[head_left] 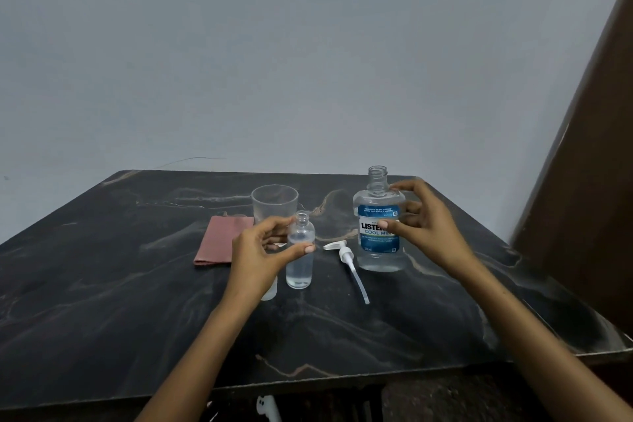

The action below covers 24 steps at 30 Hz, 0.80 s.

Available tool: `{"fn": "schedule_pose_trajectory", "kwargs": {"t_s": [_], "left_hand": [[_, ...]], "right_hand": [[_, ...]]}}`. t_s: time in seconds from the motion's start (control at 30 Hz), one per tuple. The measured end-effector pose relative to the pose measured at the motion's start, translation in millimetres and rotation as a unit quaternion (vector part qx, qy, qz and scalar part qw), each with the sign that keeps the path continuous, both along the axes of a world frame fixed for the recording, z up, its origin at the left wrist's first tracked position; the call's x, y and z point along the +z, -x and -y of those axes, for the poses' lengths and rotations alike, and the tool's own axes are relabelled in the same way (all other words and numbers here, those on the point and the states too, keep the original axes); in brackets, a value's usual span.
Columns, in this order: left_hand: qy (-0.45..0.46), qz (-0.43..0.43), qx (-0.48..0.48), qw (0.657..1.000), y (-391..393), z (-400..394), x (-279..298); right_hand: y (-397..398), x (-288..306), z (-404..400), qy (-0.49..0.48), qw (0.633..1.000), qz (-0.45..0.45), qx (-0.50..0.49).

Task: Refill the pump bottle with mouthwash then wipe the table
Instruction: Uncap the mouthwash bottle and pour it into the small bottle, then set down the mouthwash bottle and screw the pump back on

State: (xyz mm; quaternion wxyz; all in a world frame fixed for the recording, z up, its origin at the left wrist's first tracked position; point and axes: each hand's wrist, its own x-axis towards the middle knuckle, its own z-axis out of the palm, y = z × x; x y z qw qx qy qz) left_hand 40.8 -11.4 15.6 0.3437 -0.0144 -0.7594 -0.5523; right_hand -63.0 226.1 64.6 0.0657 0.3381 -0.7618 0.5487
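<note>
Near desk point(342, 336) edge: dark marbled top, both forearms reaching in from below. A white object shows under the edge, too cut off to identify.

Left hand point(255, 250): fingers spread in a loose C at the pump bottle point(300, 252), thumb tip against the bottle's front at mid-height, forefinger near its shoulder on the far side. Grip apart, not closed round the bottle; beyond the thumb, contact cannot be told for sure. Bottle stands upright on the desk, neck open, clear liquid in its lower part.

Just right of the bottle: pump head point(346, 259) lying on its side, nozzle to the left, dip tube point(361, 286) pointing toward the near right. Apart from both bottles.

Right hand point(424, 226): fingers spread about the mouthwash point(379, 233), thumb tip on the blue label, fingertips at the shoulder and right side. Grip apart, not clamped; bottle stands upright on the desk, cap off, clear liquid low in it. Cap not seen.

Behind the left hand: clear glass point(274, 209), upright, its lower part hidden by the hand. It stands just behind and left of the pump bottle.

Left of the glass: folded reddish cloth point(221, 240), flat on the desk, one corner beside the glass.

Far: plain grey wall point(308, 62); brown panel point(589, 181) at the right edge.
</note>
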Motion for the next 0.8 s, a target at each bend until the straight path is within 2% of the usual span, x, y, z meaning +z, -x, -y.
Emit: {"fn": "schedule_pose_trajectory", "kwargs": {"t_s": [0.27, 0.5, 0.7, 0.8], "left_hand": [[-0.002, -0.009, -0.005, 1.0, -0.6, -1.0, 1.5], [0.0, -0.013, -0.008, 1.0, 0.1, -0.9, 1.3], [0.005, -0.018, -0.002, 1.0, 0.4, -0.5, -0.3], [0.009, -0.018, 0.0, 1.0, 1.0, 0.1, -0.7]], "right_hand": [[-3.3, -26.9, 2.7, 0.087, 0.996, 0.005, -0.029], [-13.2, -24.6, 0.1, 0.043, 0.995, 0.0, -0.091], [-47.7, -39.2, 7.8, 0.147, 0.957, -0.08, -0.236], [-63.4, -39.4, 27.2, 0.145, 0.953, -0.174, -0.202]]}}
